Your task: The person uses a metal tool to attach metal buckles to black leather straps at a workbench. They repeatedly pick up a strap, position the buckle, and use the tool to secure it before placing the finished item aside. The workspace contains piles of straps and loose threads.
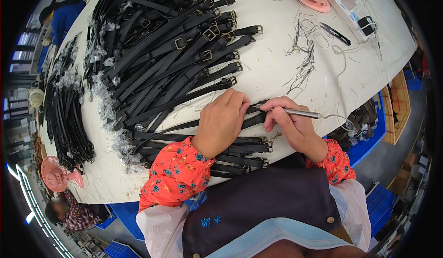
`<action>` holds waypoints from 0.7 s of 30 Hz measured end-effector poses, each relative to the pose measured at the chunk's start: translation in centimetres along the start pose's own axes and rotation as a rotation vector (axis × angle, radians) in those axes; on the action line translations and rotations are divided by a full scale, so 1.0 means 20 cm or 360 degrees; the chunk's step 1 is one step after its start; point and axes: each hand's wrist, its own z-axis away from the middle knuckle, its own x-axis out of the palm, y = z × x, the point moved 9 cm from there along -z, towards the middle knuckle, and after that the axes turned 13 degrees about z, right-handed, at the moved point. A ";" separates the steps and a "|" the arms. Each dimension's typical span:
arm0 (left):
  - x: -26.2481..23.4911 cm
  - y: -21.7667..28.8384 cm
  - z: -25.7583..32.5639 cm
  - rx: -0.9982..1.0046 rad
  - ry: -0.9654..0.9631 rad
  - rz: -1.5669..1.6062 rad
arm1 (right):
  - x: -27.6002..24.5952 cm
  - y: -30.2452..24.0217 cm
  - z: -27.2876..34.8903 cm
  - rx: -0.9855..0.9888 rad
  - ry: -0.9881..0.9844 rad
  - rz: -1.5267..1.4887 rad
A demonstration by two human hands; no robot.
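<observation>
The left hand [222,118] is closed on 1 flat black leather-like strap [252,109]; at this strap's right, the right hand [291,123] pinches 1 slim silver metal pen-tool [302,113]. Better keep its tip steady.

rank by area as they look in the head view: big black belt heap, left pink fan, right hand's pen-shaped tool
1. Belt heap
2. Pink fan
3. Pen-shaped tool, partly covered by the right hand

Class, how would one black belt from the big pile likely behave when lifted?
The belt would probably bend, since others beside it curve. Its buckle may weigh down that end, as it looks metal. It might snag, because belts overlap closely.
</observation>
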 end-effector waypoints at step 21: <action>0.08 0.03 0.07 -0.0097 -0.0745 0.0401 | -0.04 -0.01 0.00 -0.0149 0.0136 -0.0112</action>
